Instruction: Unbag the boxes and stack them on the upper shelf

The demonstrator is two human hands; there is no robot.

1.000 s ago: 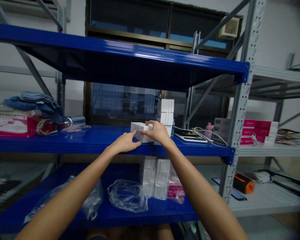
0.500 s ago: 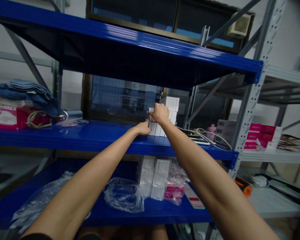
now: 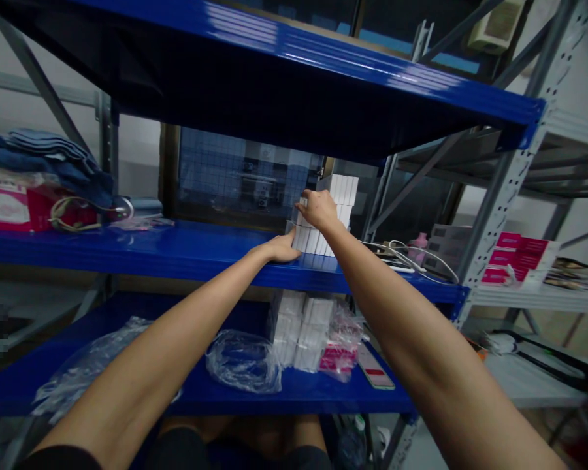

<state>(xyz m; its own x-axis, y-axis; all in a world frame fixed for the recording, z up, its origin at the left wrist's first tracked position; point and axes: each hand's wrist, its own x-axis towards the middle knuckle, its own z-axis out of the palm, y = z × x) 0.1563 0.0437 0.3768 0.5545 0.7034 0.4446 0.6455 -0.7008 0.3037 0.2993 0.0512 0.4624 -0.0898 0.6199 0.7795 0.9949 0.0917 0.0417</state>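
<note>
A stack of small white boxes (image 3: 314, 241) stands in rows on the middle blue shelf, close to the window. My left hand (image 3: 283, 249) rests against the left side of the bottom row, thumb pointing up and the other fingers mostly hidden behind the boxes; it looks open. Just above, my right hand (image 3: 320, 209) is closed over a white box (image 3: 303, 202) at the left end of the second row. Its fingertips curl round the far side, partly out of sight. More white boxes (image 3: 343, 189) form a top row behind and right of this hand.
Overhead runs an upper blue shelf (image 3: 294, 46). White cables (image 3: 402, 251) and a pink bottle (image 3: 418, 247) lie right of the stack. Below are wrapped white boxes (image 3: 298, 333), clear plastic (image 3: 245, 362) and a phone (image 3: 375, 367). Folded denim (image 3: 44, 156) sits at left.
My view has tilted down slightly, so the shelves appear higher. My left hand has flattened against the bottom row's side; my right hand stays at the second row.
</note>
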